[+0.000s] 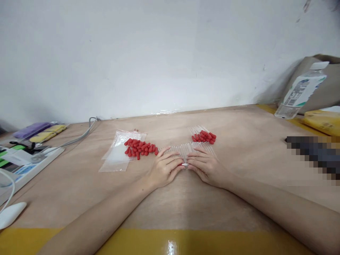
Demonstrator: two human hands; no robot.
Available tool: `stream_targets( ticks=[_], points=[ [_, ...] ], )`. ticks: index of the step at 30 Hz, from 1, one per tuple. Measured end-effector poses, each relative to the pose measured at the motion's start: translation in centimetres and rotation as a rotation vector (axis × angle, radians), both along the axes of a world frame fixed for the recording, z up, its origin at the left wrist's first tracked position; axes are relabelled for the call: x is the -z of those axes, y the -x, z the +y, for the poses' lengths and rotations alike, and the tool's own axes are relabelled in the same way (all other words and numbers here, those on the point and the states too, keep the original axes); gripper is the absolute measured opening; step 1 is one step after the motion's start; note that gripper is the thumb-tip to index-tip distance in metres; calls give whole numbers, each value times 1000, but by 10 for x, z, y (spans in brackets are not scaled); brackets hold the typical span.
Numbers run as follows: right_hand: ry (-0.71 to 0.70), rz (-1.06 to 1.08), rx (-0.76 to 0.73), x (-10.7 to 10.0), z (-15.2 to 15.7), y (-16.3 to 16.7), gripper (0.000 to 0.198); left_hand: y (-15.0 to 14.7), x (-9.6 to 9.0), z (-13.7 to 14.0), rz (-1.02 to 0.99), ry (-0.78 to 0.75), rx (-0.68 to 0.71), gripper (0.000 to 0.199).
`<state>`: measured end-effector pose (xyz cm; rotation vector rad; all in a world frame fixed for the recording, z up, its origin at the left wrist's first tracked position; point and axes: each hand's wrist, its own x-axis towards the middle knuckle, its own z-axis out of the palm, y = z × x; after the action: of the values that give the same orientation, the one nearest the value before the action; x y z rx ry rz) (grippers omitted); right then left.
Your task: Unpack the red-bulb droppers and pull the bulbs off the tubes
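Close to the table's near middle, my left hand [166, 168] is closed in a pinch on a red rubber bulb [180, 164], mostly hidden by the fingers. Facing it, my right hand [205, 165] pinches a clear glass dropper tube [185, 164] whose end meets the bulb. Just beyond the fingers lies a row of bare glass tubes [183, 150]. A pile of loose red bulbs [138, 146] sits left of my left hand, partly on clear plastic bags [114, 164]. Behind the row, droppers with red bulbs [204, 136] are grouped, their tubes pointing away.
At left are a white power strip [50, 156] with a grey cable [82, 134], a white mouse-like object [12, 214], and purple and yellow packs [47, 132]. At right stand a plastic bottle [301, 92] and a yellow packet [322, 120]. A wall [159, 53] closes the back.
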<state>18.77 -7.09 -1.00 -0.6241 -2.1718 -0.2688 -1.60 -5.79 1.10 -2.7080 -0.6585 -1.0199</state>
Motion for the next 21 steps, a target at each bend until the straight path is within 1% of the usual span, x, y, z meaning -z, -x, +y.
stream_targets(
  ticks=[4,11,18,20,21],
  points=[
    [11,-8,-59,-1,0,-1,15,0,-2,-2,28,16,14,11],
    [-60,-72,-45,-2,-1,-6,14,5,-4,-4,52,120,5,13],
    [-151,-93,-52,-4,-4,-11,18,9,-2,-4,46,106,26,13],
    [-155,-72,-31,-6,-2,-18,19,15,-3,-2,13,99,-17,15],
    [-145,-44,6,-8,-1,-23,19,19,-5,-1,-15,97,-65,15]
  ],
)
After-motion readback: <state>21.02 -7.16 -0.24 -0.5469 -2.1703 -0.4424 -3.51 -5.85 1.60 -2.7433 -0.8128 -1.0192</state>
